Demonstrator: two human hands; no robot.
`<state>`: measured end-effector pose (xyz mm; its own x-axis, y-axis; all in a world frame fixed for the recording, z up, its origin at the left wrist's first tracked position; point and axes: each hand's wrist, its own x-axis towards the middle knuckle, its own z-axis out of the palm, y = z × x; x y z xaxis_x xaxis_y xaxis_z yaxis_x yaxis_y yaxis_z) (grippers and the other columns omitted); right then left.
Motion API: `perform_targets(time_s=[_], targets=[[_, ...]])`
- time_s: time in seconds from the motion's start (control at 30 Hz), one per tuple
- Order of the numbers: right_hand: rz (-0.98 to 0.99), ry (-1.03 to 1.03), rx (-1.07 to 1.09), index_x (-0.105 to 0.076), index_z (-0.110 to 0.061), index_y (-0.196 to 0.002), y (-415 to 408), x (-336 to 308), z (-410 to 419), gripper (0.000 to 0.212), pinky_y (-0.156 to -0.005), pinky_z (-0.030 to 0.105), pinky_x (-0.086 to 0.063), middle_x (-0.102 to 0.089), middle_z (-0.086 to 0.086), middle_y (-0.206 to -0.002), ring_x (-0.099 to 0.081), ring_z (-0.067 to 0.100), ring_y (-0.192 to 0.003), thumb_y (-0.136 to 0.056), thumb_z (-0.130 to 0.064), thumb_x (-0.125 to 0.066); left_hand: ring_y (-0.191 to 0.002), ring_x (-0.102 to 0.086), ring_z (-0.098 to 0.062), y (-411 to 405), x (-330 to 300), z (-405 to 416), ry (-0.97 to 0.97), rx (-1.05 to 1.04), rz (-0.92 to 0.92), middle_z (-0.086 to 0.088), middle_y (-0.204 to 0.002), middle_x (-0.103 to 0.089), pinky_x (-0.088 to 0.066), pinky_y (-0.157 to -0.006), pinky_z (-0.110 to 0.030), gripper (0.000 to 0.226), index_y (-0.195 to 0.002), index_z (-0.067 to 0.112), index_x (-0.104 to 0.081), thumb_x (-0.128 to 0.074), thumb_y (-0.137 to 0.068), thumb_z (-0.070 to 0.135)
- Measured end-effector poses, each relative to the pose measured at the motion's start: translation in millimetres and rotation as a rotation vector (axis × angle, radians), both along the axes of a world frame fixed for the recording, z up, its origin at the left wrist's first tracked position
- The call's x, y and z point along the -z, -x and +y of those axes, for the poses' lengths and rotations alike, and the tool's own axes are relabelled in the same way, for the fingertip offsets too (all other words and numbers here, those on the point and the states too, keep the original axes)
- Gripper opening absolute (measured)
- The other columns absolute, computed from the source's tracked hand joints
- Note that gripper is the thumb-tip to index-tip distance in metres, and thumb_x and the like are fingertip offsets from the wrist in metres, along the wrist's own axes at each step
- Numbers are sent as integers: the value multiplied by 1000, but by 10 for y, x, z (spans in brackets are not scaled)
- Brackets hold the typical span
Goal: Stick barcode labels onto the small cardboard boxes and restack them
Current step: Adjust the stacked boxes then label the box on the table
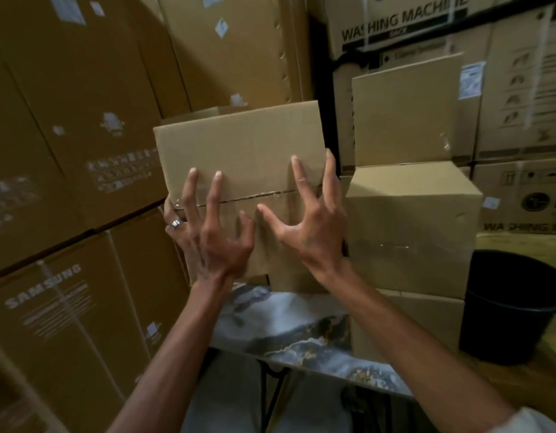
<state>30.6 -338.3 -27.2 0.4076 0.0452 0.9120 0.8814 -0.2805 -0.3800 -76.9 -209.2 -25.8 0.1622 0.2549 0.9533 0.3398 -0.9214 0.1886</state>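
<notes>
Stacked appliance cartons wall off the marbled desk point(286, 326). Left hand point(208, 232) and right hand point(311, 220), fingers spread, press the small box point(239, 145) between them, likely steadying it. Right of them, more boxes point(411, 214) stand stacked.

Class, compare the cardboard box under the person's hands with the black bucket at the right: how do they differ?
The cardboard box is tan, flat-sided and closed, with a seam across its face; the black bucket is dark, round and open-topped. The left hand and right hand touch the box with spread fingers; nothing touches the bucket. The box sits higher, atop another box. Both stand upright.
</notes>
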Motion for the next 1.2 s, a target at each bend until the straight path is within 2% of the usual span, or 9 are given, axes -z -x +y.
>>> perform_targets(time_s=[0.1, 0.37, 0.6, 0.83, 0.9, 0.97, 1.03, 1.13, 1.2], targets=[[-48, -43, 31, -45, -25, -153, -116, -215, -47, 92, -103, 49, -52, -22, 24, -164, -34, 38, -146, -77, -72, -68, -148, -32, -36, -155, -217, -14, -48, 25, -57, -9, -163, -32, -18, -121, -52, 70, -149, 25, -50, -64, -82, 43], [-119, -95, 166, -43, -25, -154, -484, -598, -323, 93, -106, 44, -50, -21, 25, -164, -32, 36, -146, -78, -72, -67, -150, -31, -31, -700, -612, -154, -152, 117, -139, -14, -162, -33, -20, -120, -58, 72, -149, 21, -50, -65, -82, 43], [-153, -125, 281, -44, -20, -153, -802, -730, -603, 94, -109, 41, -45, -23, 25, -163, -36, 37, -143, -78, -71, -69, -151, -29, -32, -1217, -740, -334, -164, 218, -161, -15, -163, -29, -14, -123, -55, 76, -152, 21, -46, -64, -82, 44], [-143, -104, 385, -41, -21, -155, -1148, -732, -926, 96, -110, 38, -40, -20, 24, -165, -30, 37, -147, -79, -72, -67, -152, -26, -30, -1688, -756, -580, -164, 311, -118, -13, -165, -25, -18, -119, -63, 79, -155, 23, -41, -64, -82, 42], [-136, -96, 405, -40, -21, -155, -1249, -741, -1025, 95, -114, 34, -34, -19, 24, -165, -27, 37, -150, -79, -72, -68, -152, -26, -32, -1805, -746, -665, -162, 337, -96, -14, -165, -26, -17, -120, -63, 80, -156, 22, -39, -63, -82, 42], [-133, -88, 421, -41, -21, -155, -1367, -753, -1118, 96, -116, 34, -30, -20, 24, -164, -26, 37, -151, -79, -71, -68, -152, -24, -36, -1937, -713, -730, -147, 363, -46, -13, -166, -24, -13, -122, -61, 83, -156, 23, -38, -61, -80, 43], [-120, -79, 439, -41, -20, -155, -1480, -735, -1206, 96, -114, 36, -33, -22, 23, -164, -27, 38, -150, -79, -71, -69, -152, -20, -43, -2057, -653, -788, -130, 395, 19, -14, -167, -21, -11, -122, -59, 86, -157, 25, -36, -60, -76, 41], [-125, -61, 454, -41, -19, -154, -1630, -648, -1314, 95, -110, 32, -32, -24, 23, -163, -29, 37, -148, -79, -69, -70, -151, -11, -52, -2180, -526, -875, -88, 424, 94, -15, -167, -16, -16, -117, -63, 89, -158, 27, -35, -59, -73, 41], [-146, -62, 453, -43, -19, -154, -1718, -585, -1373, 93, -112, 31, -30, -25, 23, -163, -28, 36, -149, -80, -67, -71, -151, -7, -52, -2240, -465, -912, -89, 435, 125, -17, -167, -13, -14, -118, -67, 90, -158, 28, -34, -59, -73, 41]])
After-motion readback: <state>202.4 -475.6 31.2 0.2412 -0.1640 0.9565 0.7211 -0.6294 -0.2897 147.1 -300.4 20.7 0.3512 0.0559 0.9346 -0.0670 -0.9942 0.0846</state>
